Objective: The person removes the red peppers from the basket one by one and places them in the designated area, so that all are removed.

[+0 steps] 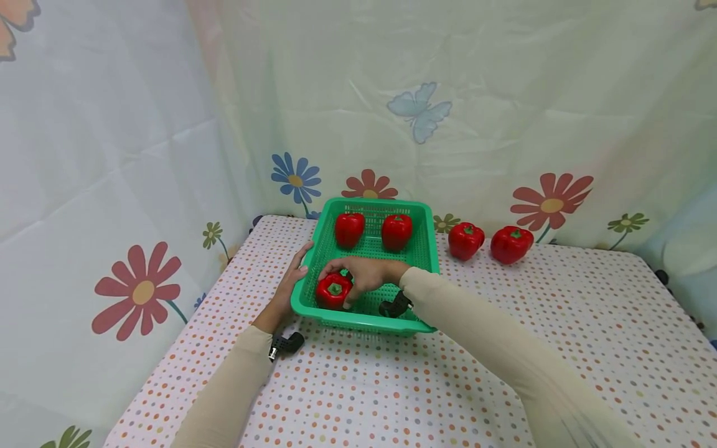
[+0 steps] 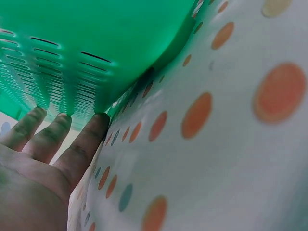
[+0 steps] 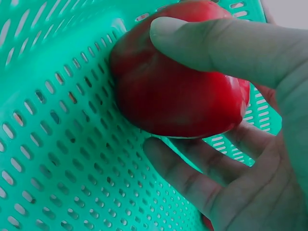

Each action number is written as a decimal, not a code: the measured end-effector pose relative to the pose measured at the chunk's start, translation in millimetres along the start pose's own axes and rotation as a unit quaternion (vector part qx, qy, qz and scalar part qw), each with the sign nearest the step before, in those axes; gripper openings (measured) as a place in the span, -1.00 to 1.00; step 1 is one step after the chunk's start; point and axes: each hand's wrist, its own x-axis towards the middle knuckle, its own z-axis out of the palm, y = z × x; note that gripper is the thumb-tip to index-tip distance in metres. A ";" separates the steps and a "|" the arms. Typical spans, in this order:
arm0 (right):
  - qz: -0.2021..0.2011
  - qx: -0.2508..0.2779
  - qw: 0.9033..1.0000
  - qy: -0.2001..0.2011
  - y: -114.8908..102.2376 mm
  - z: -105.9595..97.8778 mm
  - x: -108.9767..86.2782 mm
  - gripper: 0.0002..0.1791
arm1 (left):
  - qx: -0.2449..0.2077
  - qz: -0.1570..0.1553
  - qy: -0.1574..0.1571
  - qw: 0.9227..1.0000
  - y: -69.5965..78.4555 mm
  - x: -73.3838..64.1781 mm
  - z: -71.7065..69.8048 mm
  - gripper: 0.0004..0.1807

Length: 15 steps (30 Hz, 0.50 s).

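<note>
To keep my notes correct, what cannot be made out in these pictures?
Head view: part of the gripped pepper, hidden by the right hand.
Left wrist view: basket's inside, hidden by its wall; part of left hand, cropped by edges.
Right wrist view: red sliver, cropped by bottom edge, too small to identify.

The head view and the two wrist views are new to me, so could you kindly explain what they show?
There is no machine, only a person's bare left hand and right hand. The wide picture is taken from the head, the two close ones from the wrists. A green basket stands on a dotted tablecloth. The left hand touches its side from outside; the right holds a red pepper inside it. Two more peppers sit farther back in the basket, and another two to its right.
</note>
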 end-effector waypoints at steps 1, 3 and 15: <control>0.001 -0.003 1.000 0.003 0.0 -0.2 -0.4 -0.26 | 0.000 0.001 -0.001 1.000 -0.2 0.2 0.0 -0.32; 0.001 -0.010 1.000 0.011 -0.5 -1.1 -1.6 -0.26 | 0.001 0.003 -0.003 1.000 -0.8 0.6 0.1 -0.32; -0.027 -0.024 0.994 0.106 -15.6 -26.0 -24.4 -0.26 | -0.004 0.004 -0.001 1.000 0.3 -0.3 -0.4 -0.32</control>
